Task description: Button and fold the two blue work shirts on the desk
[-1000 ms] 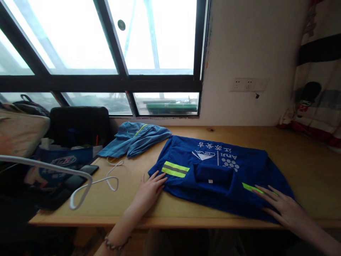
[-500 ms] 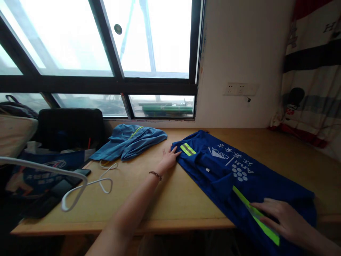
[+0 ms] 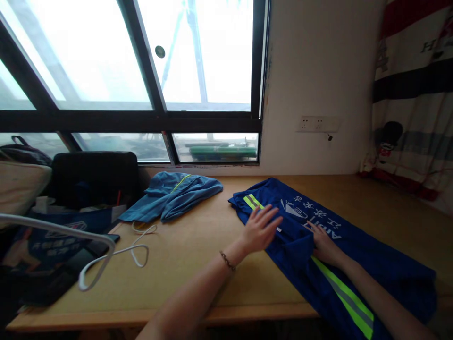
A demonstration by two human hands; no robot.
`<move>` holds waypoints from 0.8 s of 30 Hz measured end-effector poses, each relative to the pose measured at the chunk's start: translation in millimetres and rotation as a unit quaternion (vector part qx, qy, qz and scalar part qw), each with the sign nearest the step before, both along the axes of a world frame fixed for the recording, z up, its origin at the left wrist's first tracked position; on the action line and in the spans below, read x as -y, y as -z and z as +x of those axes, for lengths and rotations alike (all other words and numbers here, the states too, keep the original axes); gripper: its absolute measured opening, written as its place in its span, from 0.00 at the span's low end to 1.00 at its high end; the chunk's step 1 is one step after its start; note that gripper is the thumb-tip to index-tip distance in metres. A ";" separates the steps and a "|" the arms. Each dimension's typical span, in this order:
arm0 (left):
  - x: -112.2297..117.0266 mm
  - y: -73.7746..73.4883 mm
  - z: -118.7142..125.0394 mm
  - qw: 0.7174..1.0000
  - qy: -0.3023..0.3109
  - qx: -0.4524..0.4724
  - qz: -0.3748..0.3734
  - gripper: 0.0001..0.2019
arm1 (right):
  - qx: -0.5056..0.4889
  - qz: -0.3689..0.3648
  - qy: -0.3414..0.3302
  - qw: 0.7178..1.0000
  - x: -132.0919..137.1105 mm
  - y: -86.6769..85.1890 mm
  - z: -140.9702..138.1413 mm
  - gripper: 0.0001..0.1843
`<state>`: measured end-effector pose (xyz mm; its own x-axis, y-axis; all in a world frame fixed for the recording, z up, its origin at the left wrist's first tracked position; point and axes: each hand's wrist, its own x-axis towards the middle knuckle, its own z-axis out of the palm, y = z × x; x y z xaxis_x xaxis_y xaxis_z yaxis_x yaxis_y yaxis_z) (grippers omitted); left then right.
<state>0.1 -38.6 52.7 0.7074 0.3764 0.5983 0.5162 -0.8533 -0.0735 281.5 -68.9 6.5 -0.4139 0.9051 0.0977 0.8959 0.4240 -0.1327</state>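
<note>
A dark blue work jacket [image 3: 371, 255] lies folded on the table, with white lettering, a logo and yellow-green reflective strips; its lower end hangs over the front edge. My left hand [image 3: 260, 230], wearing a bracelet, is over the jacket's left side by the small strip, fingers spread and nothing held. My right hand [image 3: 324, 243] rests on the middle of the jacket beside the lettering, its visible fingers stretched out on the cloth. The right forearm crosses over the long reflective strip [image 3: 345, 293]. A lighter blue garment [image 3: 184, 196] with a thin yellow line lies apart at the back left.
The wooden table [image 3: 198, 264] stands under a window. A white cable [image 3: 136, 250] loops across its left end and into the foreground. A dark phone-like slab [image 3: 109, 238] lies at the left edge. A black chair [image 3: 94, 172] and bags are beyond it; a curtain [image 3: 406, 108] hangs right.
My left hand has left the jacket's far left edge and moved right, over the cloth. My right hand has slid up from the long strip to the jacket's middle.
</note>
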 end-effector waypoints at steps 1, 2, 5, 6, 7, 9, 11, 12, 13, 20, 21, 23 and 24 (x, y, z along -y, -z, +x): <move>16.7 3.2 13.5 0.997 0.073 -0.035 0.014 0.21 | -0.002 0.001 0.001 1.000 -0.2 1.4 0.5 0.25; 32.5 7.5 26.3 0.987 0.143 -0.074 0.026 0.21 | -0.001 -0.001 0.002 1.000 -0.4 2.5 1.2 0.25; 65.5 20.7 53.3 0.945 0.282 -0.164 0.028 0.22 | 0.005 -0.014 0.013 1.000 -3.1 5.7 3.4 0.26; 70.3 23.5 57.7 0.939 0.293 -0.179 0.014 0.21 | 0.006 -0.016 0.018 1.000 -4.5 6.9 3.8 0.26; 72.3 25.2 60.0 0.938 0.293 -0.186 -0.003 0.21 | 0.006 -0.016 0.022 1.000 -5.9 8.2 4.3 0.26; 71.1 26.0 59.9 0.942 0.277 -0.186 -0.036 0.21 | 0.006 -0.011 0.032 0.999 -8.3 10.6 5.3 0.24; 67.5 25.5 57.0 0.944 0.272 -0.178 -0.051 0.21 | 0.008 -0.008 0.044 0.999 -10.2 12.8 7.4 0.23; 66.0 25.5 55.6 0.947 0.267 -0.172 -0.054 0.21 | 0.010 -0.007 0.052 0.999 -11.0 13.9 9.1 0.23; 64.9 25.9 54.5 0.950 0.260 -0.166 -0.054 0.21 | 0.012 -0.006 0.062 0.998 -11.9 15.0 11.3 0.24; 63.7 28.3 50.3 0.964 0.194 -0.159 -0.083 0.26 | 0.028 0.015 0.168 0.985 -22.3 27.3 41.9 0.25; 64.3 26.7 49.5 0.963 0.194 -0.161 -0.091 0.27 | 0.030 0.018 0.187 0.982 -24.2 29.3 47.9 0.25; 65.9 22.1 47.6 0.957 0.214 -0.167 -0.104 0.28 | 0.036 0.024 0.224 0.974 -28.2 32.5 60.0 0.26; 66.9 19.4 46.7 0.953 0.228 -0.169 -0.109 0.28 | 0.039 0.024 0.240 0.970 -30.2 33.7 65.9 0.26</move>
<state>46.9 -105.5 33.3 0.9657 0.0726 0.2495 0.0660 -0.9972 0.0347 347.4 -38.7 -27.1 0.0464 0.9905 0.1293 0.9980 -0.0405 -0.0478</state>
